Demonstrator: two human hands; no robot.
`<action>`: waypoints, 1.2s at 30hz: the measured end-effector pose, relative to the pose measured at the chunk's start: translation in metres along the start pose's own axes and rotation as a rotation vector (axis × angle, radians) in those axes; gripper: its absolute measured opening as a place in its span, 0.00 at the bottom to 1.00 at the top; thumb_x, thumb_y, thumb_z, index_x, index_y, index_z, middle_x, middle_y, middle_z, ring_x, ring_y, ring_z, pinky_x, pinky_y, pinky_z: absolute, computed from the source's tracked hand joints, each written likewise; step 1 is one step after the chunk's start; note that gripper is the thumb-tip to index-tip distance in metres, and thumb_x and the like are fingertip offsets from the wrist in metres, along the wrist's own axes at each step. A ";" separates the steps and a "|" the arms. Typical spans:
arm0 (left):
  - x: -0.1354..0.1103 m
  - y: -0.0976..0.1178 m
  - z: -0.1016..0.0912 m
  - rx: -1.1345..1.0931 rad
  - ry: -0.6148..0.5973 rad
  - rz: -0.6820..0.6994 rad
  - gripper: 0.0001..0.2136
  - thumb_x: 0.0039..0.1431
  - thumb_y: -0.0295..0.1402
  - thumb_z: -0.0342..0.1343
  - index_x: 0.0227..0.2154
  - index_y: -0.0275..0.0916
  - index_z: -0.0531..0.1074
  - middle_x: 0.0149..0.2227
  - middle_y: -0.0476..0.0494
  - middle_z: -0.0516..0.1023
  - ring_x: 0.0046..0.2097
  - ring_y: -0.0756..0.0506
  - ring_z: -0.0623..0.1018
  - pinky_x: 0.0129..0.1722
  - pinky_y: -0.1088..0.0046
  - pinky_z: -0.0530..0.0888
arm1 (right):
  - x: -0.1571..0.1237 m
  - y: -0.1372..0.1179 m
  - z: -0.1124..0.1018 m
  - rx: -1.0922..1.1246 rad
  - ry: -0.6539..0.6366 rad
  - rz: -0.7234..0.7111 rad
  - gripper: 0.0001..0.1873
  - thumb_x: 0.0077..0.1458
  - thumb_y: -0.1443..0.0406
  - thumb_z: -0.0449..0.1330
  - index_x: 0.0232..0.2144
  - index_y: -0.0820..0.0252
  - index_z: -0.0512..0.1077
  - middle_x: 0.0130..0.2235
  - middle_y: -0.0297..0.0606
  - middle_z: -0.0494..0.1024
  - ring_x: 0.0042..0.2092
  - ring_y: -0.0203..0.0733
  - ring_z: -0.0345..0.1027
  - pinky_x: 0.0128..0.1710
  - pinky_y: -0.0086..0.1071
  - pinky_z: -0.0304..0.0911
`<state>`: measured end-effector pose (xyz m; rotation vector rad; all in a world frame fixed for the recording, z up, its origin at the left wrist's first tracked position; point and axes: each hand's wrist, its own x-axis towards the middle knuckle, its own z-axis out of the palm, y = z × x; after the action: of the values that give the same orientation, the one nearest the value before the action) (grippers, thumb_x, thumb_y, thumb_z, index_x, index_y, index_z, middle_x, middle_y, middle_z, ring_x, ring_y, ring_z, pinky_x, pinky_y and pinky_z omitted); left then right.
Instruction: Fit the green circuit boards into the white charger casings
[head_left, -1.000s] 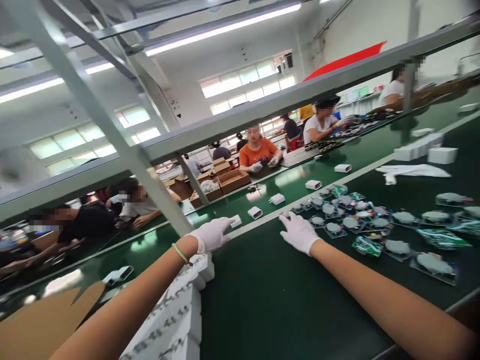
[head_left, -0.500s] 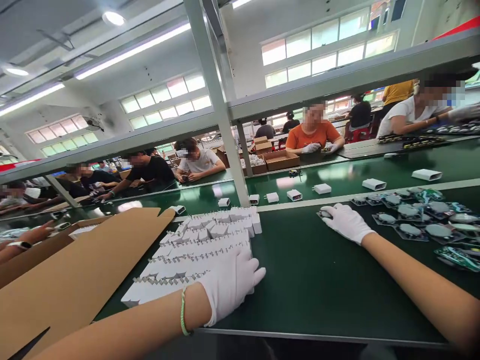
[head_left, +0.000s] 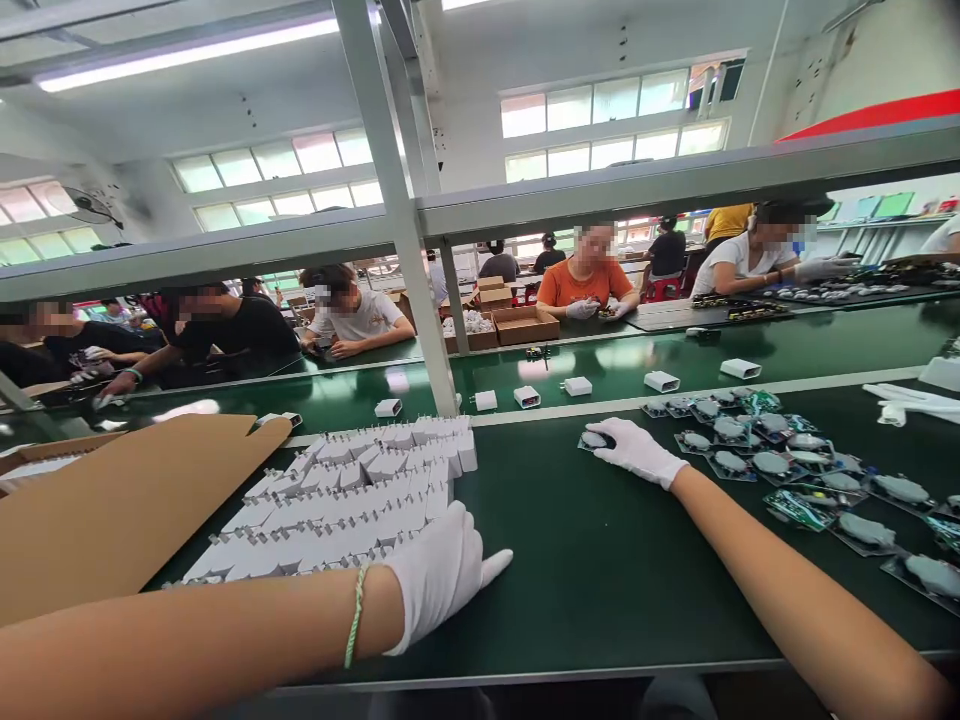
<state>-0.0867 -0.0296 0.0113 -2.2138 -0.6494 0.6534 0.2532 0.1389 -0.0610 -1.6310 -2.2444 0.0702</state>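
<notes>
Head view: gloved left hand (head_left: 439,570) open against white plastic wall chargers (head_left: 337,500). Gloved right hand (head_left: 637,452) flat on clear blister pack (head_left: 594,440), no grip

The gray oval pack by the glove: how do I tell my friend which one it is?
Find the long green workbench in front of the person. On its right side lies a crowd of flat packs with gray ovals in them. The gray oval pack is the one farthest left, a little apart from the crowd, touched by the white-gloved right hand.
</notes>
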 end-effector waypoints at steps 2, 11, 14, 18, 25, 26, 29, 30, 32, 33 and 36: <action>0.005 -0.005 0.000 -0.033 0.078 0.029 0.45 0.37 0.23 0.62 0.62 0.50 0.56 0.21 0.45 0.72 0.25 0.43 0.69 0.30 0.65 0.58 | 0.000 -0.002 -0.004 0.013 -0.028 0.011 0.29 0.48 0.57 0.60 0.52 0.61 0.71 0.47 0.48 0.75 0.49 0.52 0.68 0.50 0.40 0.62; 0.034 0.004 -0.033 -0.338 0.340 -0.079 0.16 0.57 0.20 0.47 0.48 0.34 0.68 0.27 0.44 0.69 0.29 0.45 0.67 0.25 0.68 0.58 | -0.007 -0.020 -0.021 0.106 -0.142 -0.070 0.29 0.39 0.60 0.65 0.48 0.56 0.75 0.40 0.43 0.76 0.44 0.51 0.69 0.46 0.37 0.63; 0.054 0.025 -0.036 -0.478 0.334 -0.170 0.17 0.53 0.25 0.51 0.47 0.33 0.67 0.30 0.43 0.69 0.30 0.44 0.69 0.26 0.69 0.63 | -0.011 -0.023 -0.024 0.132 -0.125 -0.072 0.21 0.38 0.62 0.65 0.40 0.57 0.78 0.40 0.42 0.76 0.44 0.50 0.69 0.47 0.37 0.62; 0.075 0.041 -0.028 -0.635 0.365 -0.362 0.25 0.50 0.26 0.53 0.53 0.29 0.62 0.36 0.38 0.69 0.34 0.41 0.71 0.29 0.65 0.70 | -0.015 -0.028 -0.025 0.163 -0.076 -0.023 0.15 0.39 0.63 0.65 0.34 0.62 0.78 0.37 0.43 0.77 0.41 0.48 0.70 0.44 0.36 0.65; 0.079 0.045 -0.014 -0.969 0.436 -0.412 0.18 0.53 0.32 0.54 0.48 0.36 0.66 0.42 0.38 0.70 0.43 0.39 0.73 0.41 0.59 0.74 | -0.017 -0.047 -0.035 0.304 -0.026 0.065 0.27 0.44 0.66 0.63 0.50 0.63 0.70 0.39 0.42 0.79 0.40 0.46 0.73 0.44 0.38 0.67; 0.078 0.045 -0.011 -1.017 0.436 -0.415 0.18 0.54 0.32 0.54 0.48 0.37 0.66 0.42 0.39 0.70 0.43 0.39 0.73 0.42 0.59 0.74 | -0.018 -0.052 -0.039 0.338 -0.022 0.066 0.28 0.45 0.66 0.63 0.51 0.63 0.69 0.40 0.42 0.79 0.41 0.45 0.73 0.46 0.38 0.67; 0.077 0.040 -0.007 -1.188 0.445 -0.468 0.26 0.52 0.35 0.59 0.52 0.38 0.59 0.44 0.40 0.70 0.44 0.42 0.74 0.46 0.59 0.74 | -0.025 -0.066 -0.052 0.442 -0.050 0.036 0.25 0.48 0.66 0.61 0.50 0.61 0.69 0.44 0.41 0.78 0.45 0.42 0.73 0.50 0.36 0.66; 0.076 0.036 -0.007 -1.280 0.450 -0.509 0.29 0.50 0.35 0.61 0.53 0.38 0.56 0.46 0.39 0.70 0.44 0.43 0.75 0.47 0.60 0.74 | -0.029 -0.072 -0.057 0.496 -0.069 0.014 0.24 0.48 0.66 0.61 0.50 0.61 0.69 0.45 0.40 0.78 0.46 0.42 0.73 0.51 0.36 0.66; 0.073 0.028 -0.008 -1.484 0.443 -0.608 0.30 0.47 0.33 0.62 0.53 0.38 0.56 0.46 0.40 0.69 0.44 0.44 0.75 0.48 0.61 0.74 | -0.037 -0.082 -0.064 0.637 -0.090 -0.050 0.23 0.46 0.66 0.63 0.48 0.60 0.70 0.46 0.40 0.77 0.45 0.42 0.73 0.50 0.36 0.67; 0.071 0.023 -0.010 -1.581 0.428 -0.656 0.28 0.47 0.31 0.61 0.51 0.38 0.58 0.46 0.41 0.69 0.43 0.44 0.75 0.48 0.61 0.74 | -0.041 -0.086 -0.067 0.707 -0.088 -0.092 0.23 0.46 0.65 0.64 0.46 0.60 0.71 0.45 0.41 0.77 0.45 0.42 0.73 0.49 0.37 0.68; 0.068 0.015 -0.014 -1.773 0.402 -0.705 0.23 0.47 0.31 0.60 0.47 0.41 0.62 0.44 0.45 0.70 0.43 0.45 0.75 0.46 0.62 0.74 | -0.051 -0.098 -0.072 0.818 -0.040 -0.266 0.22 0.43 0.60 0.69 0.42 0.60 0.74 0.44 0.42 0.77 0.42 0.43 0.73 0.45 0.38 0.70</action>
<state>-0.0233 -0.0035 -0.0089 -2.9105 -2.1229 -1.2176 0.2009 0.0473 0.0174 -0.8930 -2.0172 0.8307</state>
